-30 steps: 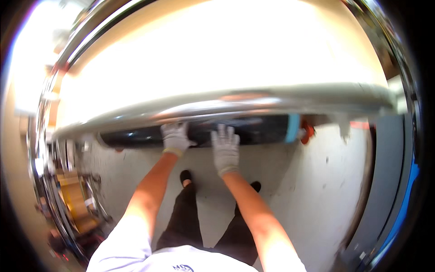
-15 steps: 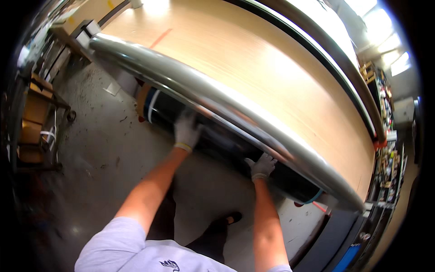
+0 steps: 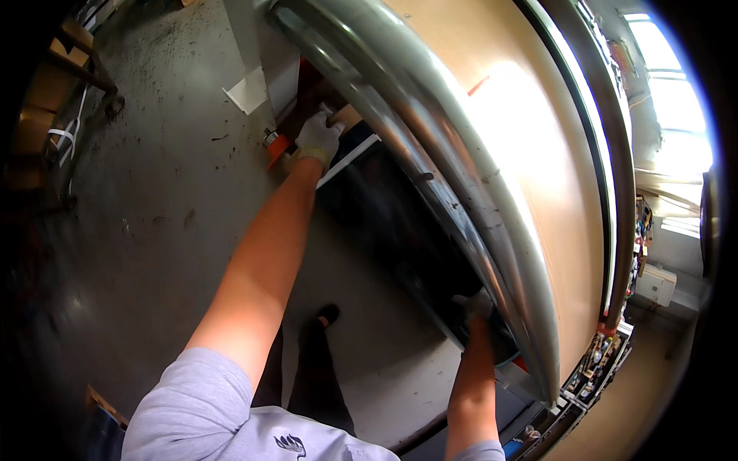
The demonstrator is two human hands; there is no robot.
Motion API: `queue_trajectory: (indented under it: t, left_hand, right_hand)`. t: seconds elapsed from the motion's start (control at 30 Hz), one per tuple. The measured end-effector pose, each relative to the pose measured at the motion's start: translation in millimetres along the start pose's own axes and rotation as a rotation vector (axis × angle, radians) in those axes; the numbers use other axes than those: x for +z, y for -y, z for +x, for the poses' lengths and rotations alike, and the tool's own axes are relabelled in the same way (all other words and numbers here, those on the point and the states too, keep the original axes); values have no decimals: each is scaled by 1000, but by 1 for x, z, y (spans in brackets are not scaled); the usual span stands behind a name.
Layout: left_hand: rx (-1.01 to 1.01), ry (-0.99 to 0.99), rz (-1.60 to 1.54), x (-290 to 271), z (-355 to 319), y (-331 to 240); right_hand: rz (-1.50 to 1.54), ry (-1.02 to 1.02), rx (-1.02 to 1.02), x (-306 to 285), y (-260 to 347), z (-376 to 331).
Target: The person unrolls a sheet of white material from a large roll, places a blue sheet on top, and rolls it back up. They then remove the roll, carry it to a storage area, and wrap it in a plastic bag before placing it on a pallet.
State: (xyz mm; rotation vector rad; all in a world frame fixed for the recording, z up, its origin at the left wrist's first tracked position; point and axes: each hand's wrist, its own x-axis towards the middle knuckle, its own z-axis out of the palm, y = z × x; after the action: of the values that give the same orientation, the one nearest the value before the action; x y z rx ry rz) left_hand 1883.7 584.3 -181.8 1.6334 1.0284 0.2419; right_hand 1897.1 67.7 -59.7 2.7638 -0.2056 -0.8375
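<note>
A wide roll of black sheet material (image 3: 384, 207) hangs under the front of a big table machine, with a white band (image 3: 350, 161) around its left end. My left hand (image 3: 317, 140), in a pale glove, is at that end, beside the roll's tan core (image 3: 346, 117) and an orange-red part (image 3: 278, 151). Its fingers are bent, and what they close around is hidden. Farther right, my right hand (image 3: 475, 305), also gloved, rests on the black roll in shadow, its thumb and fingers apart.
Shiny metal rollers (image 3: 461, 165) curve above the black roll, along the edge of the pale wooden tabletop (image 3: 573, 253). A white bracket (image 3: 247, 91) juts out low by the machine's leg. A wheeled cart (image 3: 88, 69) stands at the far left. Crowded shelves (image 3: 596, 361) line the right.
My left hand has moved left from the black roll's surface to its end. My right hand has stayed on the roll, toward its right part. The view has turned and come closer.
</note>
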Motion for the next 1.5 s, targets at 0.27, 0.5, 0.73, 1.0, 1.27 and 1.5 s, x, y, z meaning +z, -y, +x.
queue_trajectory:
  t: [0.27, 0.5, 0.73, 1.0, 1.27, 1.5]
  left_hand:
    - [102, 115, -197, -49, -45, 48]
    - [35, 196, -3, -70, -50, 94]
    - [-7, 286, 483, -71, -35, 119]
    - [59, 297, 676, -109, -96, 149]
    - [-234, 442, 795, -267, -336, 171]
    - [-626, 429, 925, -404, -468, 217]
  right_hand:
    - [120, -448, 97, 103, -11, -33]
    - [86, -471, 87, 170, -19, -57]
    - [241, -316, 46, 198, -38, -72]
    - [662, -283, -189, 186, -34, -129]
    - [811, -179, -442, 134, -22, -234]
    - [737, -311, -785, 31, -15, -284]
